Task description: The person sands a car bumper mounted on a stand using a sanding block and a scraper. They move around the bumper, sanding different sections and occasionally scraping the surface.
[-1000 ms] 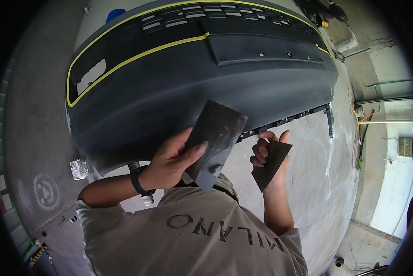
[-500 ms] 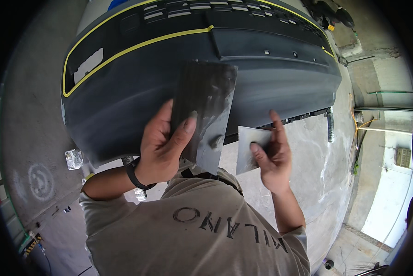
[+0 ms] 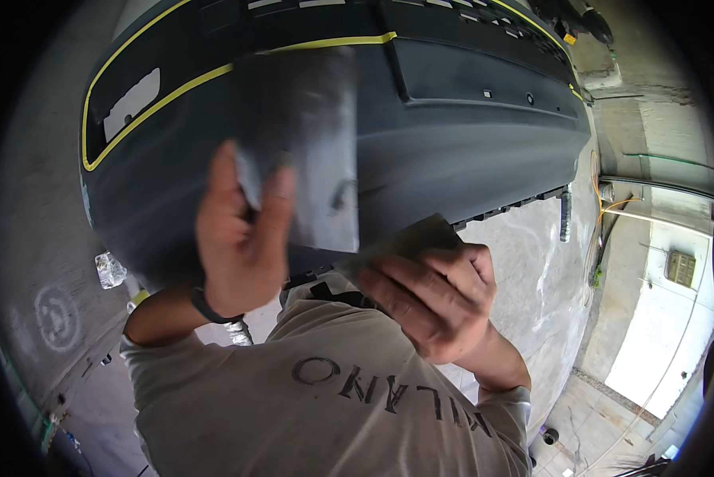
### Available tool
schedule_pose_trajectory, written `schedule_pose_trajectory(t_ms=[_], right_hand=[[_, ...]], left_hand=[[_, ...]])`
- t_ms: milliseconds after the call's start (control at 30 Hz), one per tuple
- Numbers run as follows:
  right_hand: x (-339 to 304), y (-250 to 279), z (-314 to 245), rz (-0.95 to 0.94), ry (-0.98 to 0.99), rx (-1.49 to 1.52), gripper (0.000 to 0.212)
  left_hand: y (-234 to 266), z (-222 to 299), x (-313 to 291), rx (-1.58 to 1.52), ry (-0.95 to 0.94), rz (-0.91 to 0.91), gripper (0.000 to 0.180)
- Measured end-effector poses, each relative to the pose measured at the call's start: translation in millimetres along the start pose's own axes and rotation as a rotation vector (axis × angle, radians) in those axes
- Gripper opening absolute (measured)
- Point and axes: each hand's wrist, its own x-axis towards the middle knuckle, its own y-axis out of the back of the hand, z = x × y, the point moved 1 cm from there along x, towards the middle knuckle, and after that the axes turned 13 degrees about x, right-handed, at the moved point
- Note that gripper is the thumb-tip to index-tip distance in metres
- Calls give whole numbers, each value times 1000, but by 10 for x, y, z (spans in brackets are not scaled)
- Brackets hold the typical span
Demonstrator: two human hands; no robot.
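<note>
My left hand point(image 3: 241, 238), blurred by motion, grips a long flat metal plate point(image 3: 313, 143) by its left edge, thumb on top. A small grey dab point(image 3: 342, 195) of paste sits low on the plate's right side. In my right hand point(image 3: 436, 302) is a thin square metal spreader point(image 3: 408, 242), its fingers laid over the near side and the back of the hand turned up. The spreader is just right of the plate's lower end; whether they touch, I cannot tell. Behind both lies a dark grey car bumper point(image 3: 484, 151), partly hidden by the plate.
Yellow masking tape point(image 3: 325, 43) borders the bumper's upper grille area. Foil-wrapped pieces point(image 3: 111, 270) show under its left end. Concrete floor point(image 3: 524, 270) lies around it. An orange cable point(image 3: 611, 208) and a pale panel with a small box point(image 3: 681, 269) are at the right.
The plate and my left hand have shifted left and up. My right hand has turned over, back upward, and brought the spreader left, close to the plate. The view has shifted slightly.
</note>
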Motion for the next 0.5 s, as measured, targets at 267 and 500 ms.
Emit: schedule_pose_trajectory(t_ms=[267, 500], right_hand=[[421, 60, 660, -84, -203, -99, 41], [685, -207, 779, -38, -110, -180, 41]], left_hand=[[1032, -701, 373, -242, -1, 275, 37], [1096, -842, 414, -202, 4, 260, 35]])
